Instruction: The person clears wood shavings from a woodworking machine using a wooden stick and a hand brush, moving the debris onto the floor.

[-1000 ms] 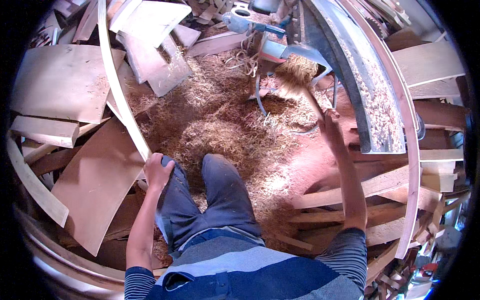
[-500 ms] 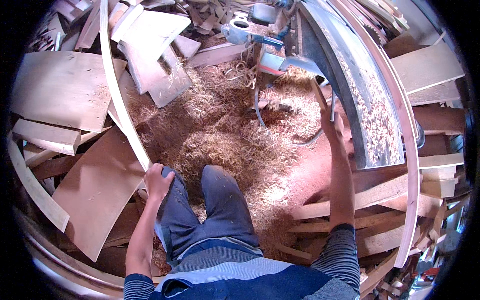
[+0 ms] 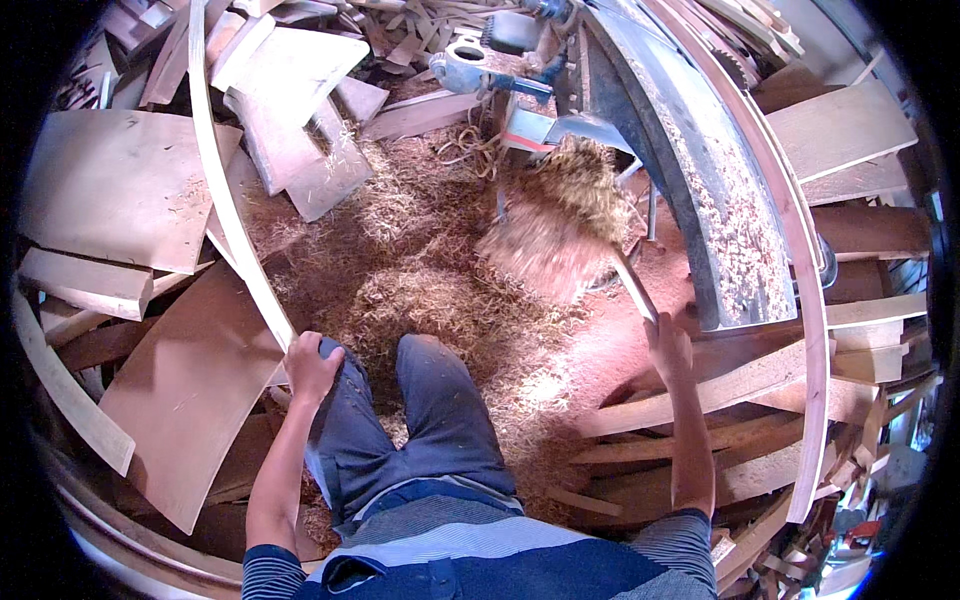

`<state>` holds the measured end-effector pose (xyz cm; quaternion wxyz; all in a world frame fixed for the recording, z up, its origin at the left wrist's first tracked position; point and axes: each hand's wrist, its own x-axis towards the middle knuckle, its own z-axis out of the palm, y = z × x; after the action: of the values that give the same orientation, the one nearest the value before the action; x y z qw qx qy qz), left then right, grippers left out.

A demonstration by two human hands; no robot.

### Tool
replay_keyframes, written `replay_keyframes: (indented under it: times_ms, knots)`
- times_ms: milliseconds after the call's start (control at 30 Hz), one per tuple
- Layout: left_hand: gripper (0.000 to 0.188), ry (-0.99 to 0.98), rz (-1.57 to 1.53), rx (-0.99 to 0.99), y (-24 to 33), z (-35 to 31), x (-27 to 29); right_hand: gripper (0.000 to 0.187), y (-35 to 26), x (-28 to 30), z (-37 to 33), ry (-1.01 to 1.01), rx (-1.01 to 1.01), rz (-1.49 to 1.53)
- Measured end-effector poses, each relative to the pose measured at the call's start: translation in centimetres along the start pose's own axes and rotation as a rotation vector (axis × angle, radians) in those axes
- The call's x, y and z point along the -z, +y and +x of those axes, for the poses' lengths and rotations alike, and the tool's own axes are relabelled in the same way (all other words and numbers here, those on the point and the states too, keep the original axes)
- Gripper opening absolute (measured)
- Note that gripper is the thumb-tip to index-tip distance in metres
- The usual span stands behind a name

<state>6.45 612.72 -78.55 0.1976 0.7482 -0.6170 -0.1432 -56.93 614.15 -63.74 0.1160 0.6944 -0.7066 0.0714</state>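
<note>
My right hand [image 3: 668,345] grips the wooden handle of a hand broom [image 3: 560,225], whose straw head is blurred over the sawdust pile [image 3: 420,260] on the floor. My left hand [image 3: 312,365] rests on my left knee in blue trousers, fingers curled on the cloth. A long curved wooden strip [image 3: 228,200] runs just left of that hand. Both my legs stand in the sawdust.
A grey machine bed [image 3: 700,190] dusted with shavings stands at the right, with a long curved wooden strip [image 3: 810,330] along it. Plywood boards [image 3: 110,200] and offcuts lie at the left. Stacked planks [image 3: 700,440] crowd the right floor. A metal machine part [image 3: 470,70] sits at the top.
The broom has swept from beside the machine toward me and to the left, its head now blurred. My right hand dropped lower. My left hand stays on the knee.
</note>
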Motion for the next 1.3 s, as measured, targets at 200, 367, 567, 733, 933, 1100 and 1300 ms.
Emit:
replay_keyframes:
  times_ms: [200, 367, 567, 733, 933, 1100, 1300]
  knots:
    - [0.042, -0.037, 0.010, 0.017, 0.3, 0.0, 0.8, 0.028, -3.4, 0.8, 4.5, 0.205, 0.003, 0.000]
    - [0.043, -0.015, 0.041, 0.057, -0.6, -1.0, 2.0, 0.025, -3.4, -8.5, 21.4, 0.054, -0.001, -0.198]
    - [0.042, -0.009, -0.007, -0.009, -0.3, 0.3, -0.1, 0.021, 4.8, -16.1, 21.9, 0.223, 0.172, -0.272]
    - [0.041, -0.002, 0.032, 0.046, -0.5, -0.6, 1.0, 0.027, -1.3, -4.2, 7.7, 0.085, 0.154, 0.097]
    - [0.041, -0.048, -0.016, -0.023, 1.3, 0.4, 0.1, 0.033, -0.4, 0.8, -0.3, 0.113, 0.013, -0.075]
    - [0.042, -0.011, 0.020, 0.039, -0.4, -0.4, 1.5, 0.028, -7.1, -0.9, 12.6, -0.041, -0.207, -0.116]
    - [0.043, -0.012, -0.001, -0.006, -0.1, 0.0, 0.3, 0.024, -0.7, -12.2, 24.3, 0.137, -0.184, 0.027]
